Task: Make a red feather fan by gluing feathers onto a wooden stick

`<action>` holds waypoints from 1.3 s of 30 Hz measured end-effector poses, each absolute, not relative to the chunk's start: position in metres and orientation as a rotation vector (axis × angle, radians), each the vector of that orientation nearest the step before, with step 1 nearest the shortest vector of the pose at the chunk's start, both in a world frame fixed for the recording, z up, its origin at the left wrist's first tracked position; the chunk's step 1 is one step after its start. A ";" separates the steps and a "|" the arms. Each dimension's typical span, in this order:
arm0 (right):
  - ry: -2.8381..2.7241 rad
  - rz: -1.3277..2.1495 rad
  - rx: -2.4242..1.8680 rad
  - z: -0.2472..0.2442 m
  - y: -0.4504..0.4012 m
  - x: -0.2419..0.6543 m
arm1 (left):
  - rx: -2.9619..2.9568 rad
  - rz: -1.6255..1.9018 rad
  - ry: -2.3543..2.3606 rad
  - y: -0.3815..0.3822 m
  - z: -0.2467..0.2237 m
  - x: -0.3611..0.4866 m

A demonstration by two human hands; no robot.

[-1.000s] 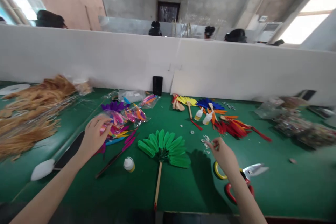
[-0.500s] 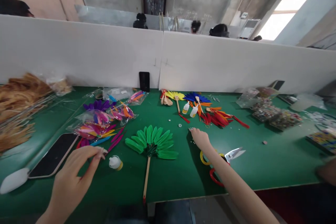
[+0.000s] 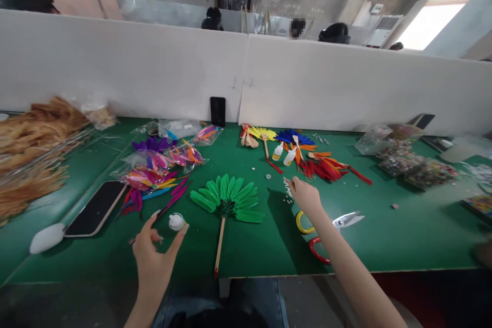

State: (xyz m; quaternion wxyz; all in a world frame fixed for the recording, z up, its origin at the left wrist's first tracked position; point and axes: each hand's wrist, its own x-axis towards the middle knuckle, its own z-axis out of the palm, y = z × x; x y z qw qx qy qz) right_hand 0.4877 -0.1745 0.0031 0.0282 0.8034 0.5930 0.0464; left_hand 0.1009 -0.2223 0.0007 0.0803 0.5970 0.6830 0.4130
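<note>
A green feather fan (image 3: 227, 200) with a wooden stick lies on the green table near the front edge. My left hand (image 3: 156, 251) is left of it, thumb and fingers apart around a small white glue bottle (image 3: 177, 222); I cannot make out whether the thumb touches it. A thin dark stick or quill shows by its fingers. To the fan's right, my right hand (image 3: 305, 196) has its fingers pinched together over small white beads (image 3: 287, 198); what they hold is too small to name. Scissors (image 3: 348, 219) with yellow and red handles lie under my right forearm.
Bagged feathers (image 3: 148, 169) and a phone (image 3: 95, 209) lie at the left. Yellow (image 3: 262, 134) and blue (image 3: 295, 137) fans, glue bottles (image 3: 277, 151) and red feathers (image 3: 325, 168) lie farther back. Bead boxes (image 3: 430, 173) are at the right; a white partition (image 3: 330, 82) stands behind.
My left hand has moved right to the glue bottle, its thumb and fingers now spread apart. My right hand stays by the beads. The camera view has shifted slightly.
</note>
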 end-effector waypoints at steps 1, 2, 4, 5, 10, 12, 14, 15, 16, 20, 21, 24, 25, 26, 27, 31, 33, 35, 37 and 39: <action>1.846 0.150 2.510 0.007 -0.178 0.484 | 1.849 1.167 2.046 -0.219 -0.003 0.101; 1.873 0.150 2.540 0.011 -0.182 0.480 | 1.918 1.113 2.042 -0.216 -0.005 0.102; 1.932 0.124 2.588 0.015 -0.187 0.473 | 2.028 1.045 2.015 -0.211 -0.010 0.103; 1.944 0.106 2.605 0.016 -0.189 0.471 | 2.057 1.035 1.993 -0.209 -0.012 0.104; 1.845 -0.009 2.665 0.002 -0.182 0.482 | 2.027 1.091 1.935 -0.201 -0.017 0.103; 1.833 -0.036 2.686 -0.006 -0.177 0.492 | 2.002 1.111 1.949 -0.199 -0.016 0.102; 1.851 -0.050 2.689 -0.011 -0.174 0.499 | 1.993 1.132 1.955 -0.196 -0.015 0.101; 1.864 -0.058 2.687 -0.013 -0.173 0.502 | 1.993 1.141 1.956 -0.195 -0.014 0.100; 1.877 -0.068 2.684 -0.014 -0.173 0.504 | 1.998 1.148 1.953 -0.194 -0.014 0.100; 1.922 -0.106 2.670 -0.015 -0.172 0.508 | 2.045 1.187 1.909 -0.192 -0.015 0.100; 1.929 -0.113 2.668 -0.015 -0.172 0.509 | 2.066 1.201 1.905 -0.191 -0.016 0.100; 1.939 -0.130 2.662 -0.012 -0.173 0.512 | 2.152 1.226 1.951 -0.188 -0.019 0.098; 1.939 -0.134 2.660 -0.011 -0.173 0.513 | 2.187 1.225 1.971 -0.186 -0.020 0.097; 1.938 -0.135 2.660 -0.011 -0.173 0.513 | 2.220 1.221 1.985 -0.184 -0.021 0.096; 1.933 -0.133 2.662 -0.010 -0.173 0.514 | 2.249 1.212 1.994 -0.182 -0.021 0.096; 1.891 -0.098 2.680 -0.009 -0.173 0.513 | 2.238 1.150 2.021 -0.180 -0.018 0.096; 1.879 -0.078 2.682 -0.009 -0.173 0.513 | 2.141 1.154 2.045 -0.185 -0.016 0.097; 1.893 -0.064 2.671 -0.009 -0.172 0.513 | 2.036 1.247 2.103 -0.196 -0.015 0.099; 1.927 -0.051 2.651 -0.009 -0.173 0.513 | 2.012 1.418 2.151 -0.212 -0.018 0.102; 1.950 -0.032 2.643 -0.009 -0.174 0.512 | 2.182 1.493 2.021 -0.229 -0.021 0.109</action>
